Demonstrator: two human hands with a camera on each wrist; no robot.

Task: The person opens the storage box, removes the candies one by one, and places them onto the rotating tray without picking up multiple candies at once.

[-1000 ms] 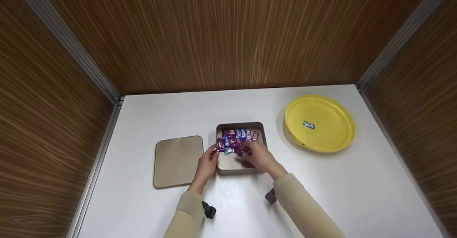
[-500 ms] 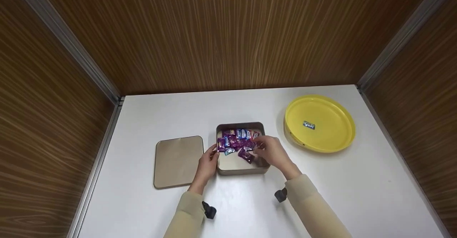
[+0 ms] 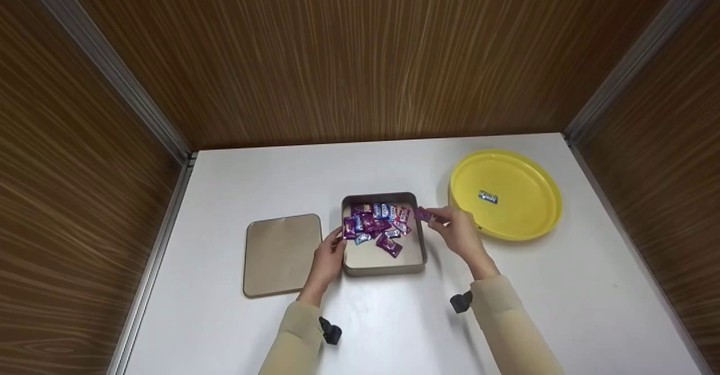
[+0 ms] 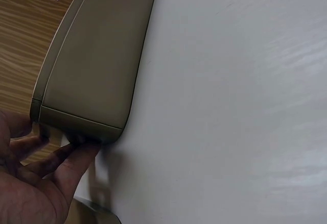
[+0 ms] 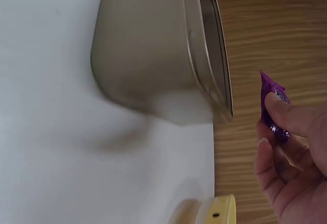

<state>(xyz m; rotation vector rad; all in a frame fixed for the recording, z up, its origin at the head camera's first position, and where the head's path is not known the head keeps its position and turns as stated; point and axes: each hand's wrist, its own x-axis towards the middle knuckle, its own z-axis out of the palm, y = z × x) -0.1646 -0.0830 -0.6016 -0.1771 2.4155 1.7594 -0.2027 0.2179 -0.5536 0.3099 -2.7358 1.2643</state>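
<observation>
My right hand (image 3: 462, 234) pinches a purple candy packet (image 3: 426, 214) between thumb and fingers, just right of the tin's rim. In the right wrist view, the same purple packet (image 5: 273, 106) is held above tabletop level. The square metal tin (image 3: 385, 270) stands lidless on the white table. Inside it, mostly toward the back and left, are several purple, blue and red wrapped candies (image 3: 389, 245). My left hand (image 3: 327, 260) rests against the tin's left side with relaxed fingers. Its fingertips touch the outer wall (image 4: 92, 55) in the left wrist view.
A flat tan lid (image 3: 281, 256) lies on the table to the left of the tin. At the back right stands a round yellow tray (image 3: 523, 217) with one silver-blue candy (image 3: 488, 197) in it. Wood-grain panels (image 3: 371, 54) enclose the table at the back and sides.
My right hand has moved from inside the tin to the right, past its rim, lifting out a purple packet. Another purple packet now lies apart near the tin's front. My left hand has stayed still.
</observation>
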